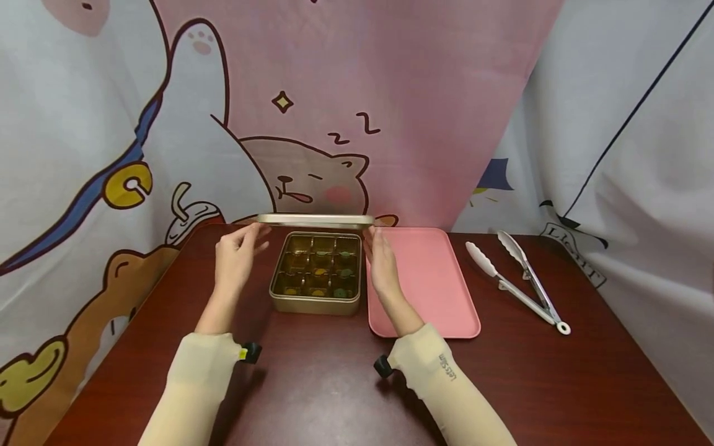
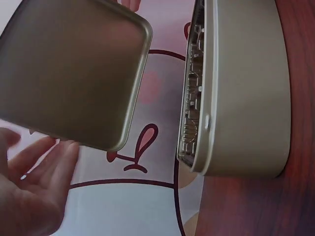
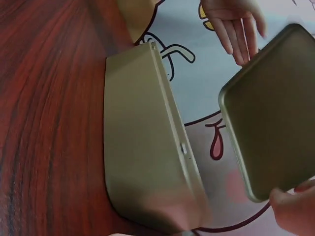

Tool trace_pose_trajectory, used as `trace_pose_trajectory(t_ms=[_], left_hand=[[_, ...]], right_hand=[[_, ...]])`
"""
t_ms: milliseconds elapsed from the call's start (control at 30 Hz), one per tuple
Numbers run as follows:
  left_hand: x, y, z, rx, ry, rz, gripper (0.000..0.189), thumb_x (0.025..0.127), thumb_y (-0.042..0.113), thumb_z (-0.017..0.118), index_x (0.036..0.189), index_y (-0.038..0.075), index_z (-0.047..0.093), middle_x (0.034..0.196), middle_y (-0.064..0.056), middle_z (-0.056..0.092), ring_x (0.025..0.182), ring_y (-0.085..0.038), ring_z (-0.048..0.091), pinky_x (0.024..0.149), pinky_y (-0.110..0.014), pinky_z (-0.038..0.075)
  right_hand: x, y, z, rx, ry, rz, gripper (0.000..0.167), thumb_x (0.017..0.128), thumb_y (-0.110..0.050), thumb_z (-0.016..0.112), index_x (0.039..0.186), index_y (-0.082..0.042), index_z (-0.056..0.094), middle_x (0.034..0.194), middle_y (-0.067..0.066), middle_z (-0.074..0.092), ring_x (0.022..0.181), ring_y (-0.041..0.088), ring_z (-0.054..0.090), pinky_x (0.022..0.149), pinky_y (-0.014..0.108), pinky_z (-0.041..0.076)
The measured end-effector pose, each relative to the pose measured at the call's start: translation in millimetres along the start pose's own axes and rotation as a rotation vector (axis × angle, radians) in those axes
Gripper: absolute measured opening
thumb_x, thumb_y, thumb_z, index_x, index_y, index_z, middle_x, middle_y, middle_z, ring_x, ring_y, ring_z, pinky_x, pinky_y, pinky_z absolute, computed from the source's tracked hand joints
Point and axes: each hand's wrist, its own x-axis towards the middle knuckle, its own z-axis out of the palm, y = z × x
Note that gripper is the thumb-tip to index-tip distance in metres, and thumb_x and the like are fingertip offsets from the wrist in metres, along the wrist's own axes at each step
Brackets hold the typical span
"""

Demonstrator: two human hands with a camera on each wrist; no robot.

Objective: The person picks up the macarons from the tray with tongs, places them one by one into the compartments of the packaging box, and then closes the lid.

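A gold-coloured metal tin lid [image 1: 315, 220] is held up level above the back of a square gold tin [image 1: 315, 305]. My left hand [image 1: 237, 255] holds the lid's left edge with the fingertips. At its right edge my right hand [image 1: 382, 260] holds it with thumb and fingers. Its hollow underside shows in both wrist views. The tin stands uncovered on the table, with a clear divided insert [image 1: 320, 263] inside. Small yellow and green pieces lie in several of its compartments; what they are is too small to tell.
A pink tray [image 1: 429, 282] lies right of the tin, under my right hand and forearm. Farther right, spread metal tongs [image 1: 527, 288] with white tips rest on the dark red-brown table [image 1: 329, 384]. A cartoon-printed cloth [image 1: 435, 111] hangs behind.
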Motion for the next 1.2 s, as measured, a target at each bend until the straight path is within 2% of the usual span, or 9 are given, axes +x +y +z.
trace_pose_trajectory(t_ms=[100,233,333,433,533,733,833,967,1200], left_hand=[[0.6,-0.6,-2.9,-0.021,-0.093,-0.089,0.049,0.109,0.027,0.034,0.136,-0.006,0.058,0.138,-0.023,0.059,0.112,-0.014,0.069,0.089,-0.027,0.056],[4.0,-10.1,-7.8,0.100,-0.239,-0.114,0.060,0.110,0.043,0.024,0.147,0.002,0.047,0.152,-0.020,0.046,0.134,-0.033,0.053,0.102,-0.038,0.050],[5.0,-22.2,-11.4,0.188,-0.370,-0.119,0.069,0.108,0.051,0.014,0.153,0.005,0.038,0.158,-0.018,0.037,0.148,-0.035,0.034,0.120,-0.048,0.030],[3.3,-35.0,-13.1,0.192,-0.466,-0.141,0.069,0.109,0.049,0.010,0.156,0.003,0.030,0.162,-0.017,0.029,0.154,-0.034,0.018,0.125,-0.054,0.012],[1.1,-45.7,-11.7,0.191,-0.495,-0.141,0.063,0.111,0.040,0.012,0.157,0.000,0.025,0.164,-0.018,0.023,0.155,-0.034,0.012,0.126,-0.054,0.007],[-0.9,-59.6,-2.4,0.250,-0.512,-0.109,0.056,0.111,0.027,0.019,0.157,-0.004,0.016,0.165,-0.022,0.015,0.155,-0.037,0.010,0.126,-0.053,0.009],[-3.4,-65.9,2.1,0.308,-0.515,-0.108,0.056,0.111,0.026,0.018,0.157,-0.006,0.014,0.166,-0.023,0.013,0.155,-0.036,0.008,0.126,-0.051,0.009],[-9.1,-71.8,3.5,0.371,-0.537,-0.106,0.056,0.111,0.023,0.018,0.156,-0.008,0.011,0.166,-0.024,0.009,0.155,-0.037,0.005,0.126,-0.051,0.007],[-16.2,-72.2,2.4,0.426,-0.564,-0.085,0.056,0.110,0.023,0.025,0.155,-0.010,0.014,0.165,-0.026,0.009,0.154,-0.041,0.007,0.125,-0.053,0.008]], right_hand=[[1.2,6,-2,0.020,-0.050,0.028,0.063,0.111,-0.035,0.012,0.155,0.008,0.024,0.162,0.027,0.024,0.151,0.039,0.025,0.124,0.048,0.022],[2.9,14,-7,-0.006,-0.155,0.089,0.065,0.111,-0.039,0.014,0.157,0.007,0.017,0.165,0.024,0.013,0.153,0.038,0.016,0.125,0.050,0.017],[3.2,19,-10,-0.027,-0.205,0.151,0.062,0.111,-0.036,0.019,0.158,0.004,0.013,0.167,0.020,0.010,0.155,0.034,0.011,0.126,0.048,0.013],[2.8,25,-12,-0.072,-0.234,0.188,0.060,0.109,-0.031,0.022,0.159,0.002,0.012,0.168,0.016,0.008,0.156,0.031,0.006,0.127,0.046,0.009],[3.6,31,-12,-0.134,-0.275,0.203,0.059,0.108,-0.025,0.022,0.159,0.003,0.008,0.168,0.017,0.003,0.156,0.031,0.000,0.127,0.047,0.004],[4.0,35,-8,-0.254,-0.306,0.254,0.065,0.104,-0.019,0.025,0.159,0.000,-0.005,0.168,0.014,-0.010,0.156,0.028,-0.011,0.126,0.048,-0.003],[5.2,39,-7,-0.316,-0.307,0.266,0.069,0.102,-0.019,0.028,0.158,0.001,-0.007,0.168,0.015,-0.012,0.156,0.029,-0.012,0.126,0.048,-0.004],[5.7,47,-6,-0.382,-0.336,0.288,0.072,0.099,-0.014,0.030,0.155,0.008,-0.009,0.166,0.023,-0.013,0.155,0.035,-0.011,0.126,0.049,-0.004],[0.3,50,-6,-0.429,-0.323,0.282,0.074,0.096,-0.008,0.035,0.154,0.012,-0.006,0.165,0.027,-0.009,0.155,0.038,-0.007,0.126,0.049,-0.001]])
